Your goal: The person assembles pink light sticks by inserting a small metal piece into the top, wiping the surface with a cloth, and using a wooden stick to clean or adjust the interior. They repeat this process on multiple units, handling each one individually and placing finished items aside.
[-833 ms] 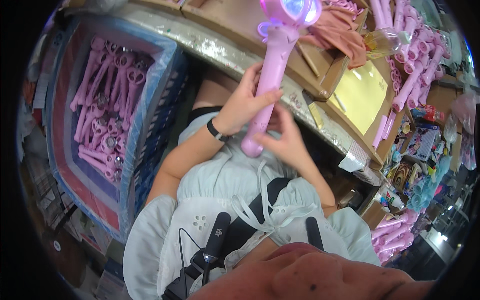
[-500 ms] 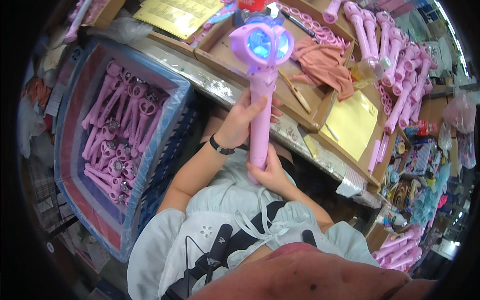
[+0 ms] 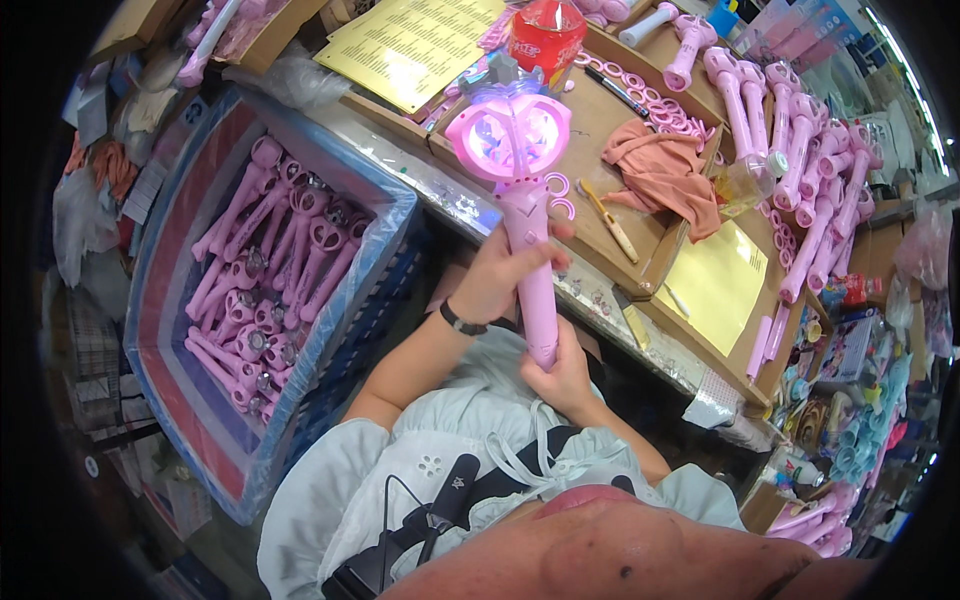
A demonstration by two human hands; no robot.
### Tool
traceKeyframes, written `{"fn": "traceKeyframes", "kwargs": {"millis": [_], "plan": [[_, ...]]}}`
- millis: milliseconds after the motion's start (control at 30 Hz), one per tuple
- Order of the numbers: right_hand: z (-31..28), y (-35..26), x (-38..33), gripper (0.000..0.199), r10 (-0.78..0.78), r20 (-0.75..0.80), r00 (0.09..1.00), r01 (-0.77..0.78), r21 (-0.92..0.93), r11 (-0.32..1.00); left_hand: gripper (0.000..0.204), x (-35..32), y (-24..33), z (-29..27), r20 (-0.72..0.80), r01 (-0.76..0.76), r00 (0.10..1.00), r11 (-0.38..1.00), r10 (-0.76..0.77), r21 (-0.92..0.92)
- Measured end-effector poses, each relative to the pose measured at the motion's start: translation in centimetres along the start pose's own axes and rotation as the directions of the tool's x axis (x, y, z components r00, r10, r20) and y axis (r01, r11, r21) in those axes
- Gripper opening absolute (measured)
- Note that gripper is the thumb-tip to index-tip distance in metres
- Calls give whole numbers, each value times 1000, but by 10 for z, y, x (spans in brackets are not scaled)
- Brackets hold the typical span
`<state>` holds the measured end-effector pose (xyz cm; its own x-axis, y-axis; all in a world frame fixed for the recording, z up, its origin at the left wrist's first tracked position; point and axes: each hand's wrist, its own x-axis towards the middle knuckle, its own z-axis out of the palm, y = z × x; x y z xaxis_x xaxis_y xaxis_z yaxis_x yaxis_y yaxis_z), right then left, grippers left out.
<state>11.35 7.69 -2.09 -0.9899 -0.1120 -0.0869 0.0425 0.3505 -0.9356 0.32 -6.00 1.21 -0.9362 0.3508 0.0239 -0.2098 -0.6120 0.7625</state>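
Note:
A pink toy light wand [image 3: 537, 290] stands slanted in front of me, its round head lit pinkish white under a grey crown-like top. My left hand [image 3: 497, 272], with a black band on the wrist, is closed around the upper handle. Lower down, my right hand [image 3: 562, 375] grips the handle's bottom end, its thumb against the wand and some fingers hidden behind. Just beside the head, a pink ring piece [image 3: 560, 195] shows near the cardboard tray.
At left stands a blue crate [image 3: 400, 215] lined with plastic, holding several pink wands [image 3: 295, 230]. On the bench lie a cardboard tray [image 3: 590, 235], an orange cloth [image 3: 660, 175], a yellow-handled tool [image 3: 608, 220], yellow sheets [image 3: 712, 285] and a red tub [image 3: 547, 38]. More wands [image 3: 800, 150] are piled at right.
The wand's light has turned from blue to pinkish white, and its head has turned somewhat. Both hands keep their hold on the handle. The whole view has shifted slightly.

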Motion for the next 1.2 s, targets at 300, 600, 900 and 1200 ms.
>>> {"fn": "traceKeyframes", "kwargs": {"millis": [300, 600, 900, 1200], "plan": [[-3, -4, -1, 58, 16, -28, 999, -17, -55, 998, 56, -6, -5, -2, 10, 120, 993, 992, -120, -43], [-5, 0, -1, 57, -7, -25, 1000, 4, -107, 994, 53, -10, -5, -1, -18, 131, 991, 990, -132, -57], [-7, 4, -2, 59, -8, 53, 999, 8, 15, 1000, 82, 0, 0, -10, 24, 19, 1000, 1000, -19, -15], [-91, -13, 34, 23, -410, -229, 883, 316, -357, 879, 108, 24, 57, -52, -111, -385, 915, 922, 387, 45]]}}
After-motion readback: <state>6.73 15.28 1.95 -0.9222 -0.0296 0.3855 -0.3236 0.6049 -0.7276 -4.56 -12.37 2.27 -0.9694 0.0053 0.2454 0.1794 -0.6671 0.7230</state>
